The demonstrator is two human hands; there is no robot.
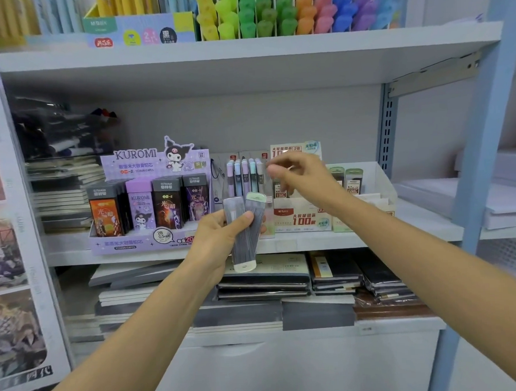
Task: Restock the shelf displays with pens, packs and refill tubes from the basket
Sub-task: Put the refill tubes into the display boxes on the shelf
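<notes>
My left hand (pixel 220 238) grips two flat grey refill tubes (pixel 246 228) fanned upright in front of the middle shelf, one with a pale green cap on top. My right hand (pixel 300 178) hovers above the white refill display box (pixel 303 217), fingers loosely curled, with nothing visible in them. Two green-capped refill tubes (pixel 346 181) stand in that box behind my right wrist. A pack of pastel pens (pixel 245 176) stands behind the held tubes. The basket is out of view.
A purple Kuromi display box (pixel 150 200) of refill cases sits left on the middle shelf (pixel 312 241). Stacked notebooks (pixel 263 280) fill the shelf below and the far left. Coloured highlighters (pixel 287 13) line the top shelf. A blue upright post (pixel 482 144) stands right.
</notes>
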